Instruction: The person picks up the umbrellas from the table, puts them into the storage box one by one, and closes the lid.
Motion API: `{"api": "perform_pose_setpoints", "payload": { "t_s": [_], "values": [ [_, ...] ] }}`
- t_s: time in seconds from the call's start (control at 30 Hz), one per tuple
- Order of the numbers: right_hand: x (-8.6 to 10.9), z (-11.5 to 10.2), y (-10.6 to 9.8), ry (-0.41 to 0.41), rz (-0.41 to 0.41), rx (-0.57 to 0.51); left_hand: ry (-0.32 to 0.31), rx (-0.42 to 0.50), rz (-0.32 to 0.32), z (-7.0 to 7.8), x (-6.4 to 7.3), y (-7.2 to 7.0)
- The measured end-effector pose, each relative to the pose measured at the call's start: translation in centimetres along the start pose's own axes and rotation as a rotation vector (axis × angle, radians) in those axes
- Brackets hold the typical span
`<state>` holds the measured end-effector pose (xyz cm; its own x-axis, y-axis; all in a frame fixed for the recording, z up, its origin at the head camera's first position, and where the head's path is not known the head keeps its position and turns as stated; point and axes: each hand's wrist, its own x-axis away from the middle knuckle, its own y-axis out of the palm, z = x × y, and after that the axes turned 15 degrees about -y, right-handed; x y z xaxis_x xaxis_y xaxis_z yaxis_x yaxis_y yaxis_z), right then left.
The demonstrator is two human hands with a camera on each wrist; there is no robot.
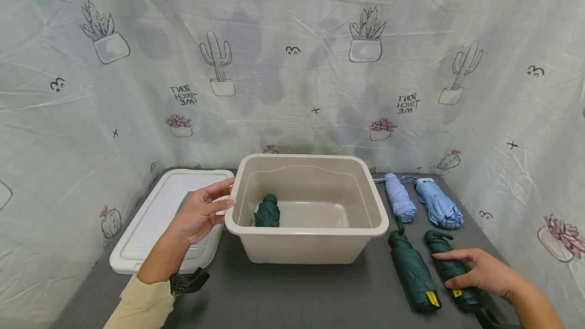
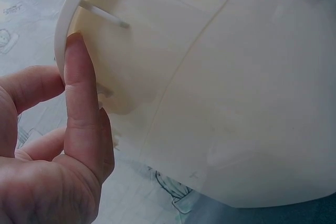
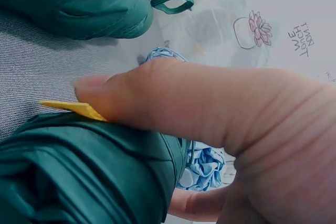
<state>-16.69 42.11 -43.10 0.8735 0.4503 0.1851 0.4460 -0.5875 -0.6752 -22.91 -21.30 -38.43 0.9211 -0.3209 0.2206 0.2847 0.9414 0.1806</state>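
A beige plastic bin (image 1: pixel 311 248) stands in the middle of the table, a folded dark green umbrella (image 1: pixel 267 212) inside at its left. My left hand (image 1: pixel 205 209) pinches the bin's left rim; in the left wrist view the hand (image 2: pixel 79 124) has fingers on both sides of the rim (image 2: pixel 62 40). At the right, my right hand (image 1: pixel 484 273) grips a folded green umbrella (image 1: pixel 445 263) lying on the table. In the right wrist view the thumb presses this umbrella (image 3: pixel 94 171) beside its yellow tag (image 3: pixel 79 108). Another green umbrella (image 1: pixel 413 270) lies just left of it.
Two folded light blue umbrellas (image 1: pixel 399 199) (image 1: pixel 439 204) lie behind the green ones. A white lid (image 1: pixel 155 207) rests on the grey table (image 1: pixel 283 298) left of the bin. A cactus-printed curtain (image 1: pixel 292 90) hangs around the back and sides.
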Motion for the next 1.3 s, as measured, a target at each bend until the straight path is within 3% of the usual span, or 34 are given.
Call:
{"api": "perform_pose_setpoints", "payload": {
  "t_s": [0.5,0.87,1.13,1.3],
  "values": [
    [0.05,0.29,-0.33,0.001,0.012,-0.020,0.005,-0.003,-0.006,0.03,-0.03,-0.07],
    [0.07,0.31,-0.62,0.064,0.048,-0.070,0.005,0.000,-0.002,0.26,0.10,-0.04],
    [0.23,0.02,-0.52,0.064,0.063,-0.293,-0.007,-0.015,0.004,0.33,0.04,-0.13],
    [0.11,-0.52,-0.56,0.026,0.089,-0.343,-0.005,-0.007,-0.001,0.32,0.11,-0.23]
  ]
}}
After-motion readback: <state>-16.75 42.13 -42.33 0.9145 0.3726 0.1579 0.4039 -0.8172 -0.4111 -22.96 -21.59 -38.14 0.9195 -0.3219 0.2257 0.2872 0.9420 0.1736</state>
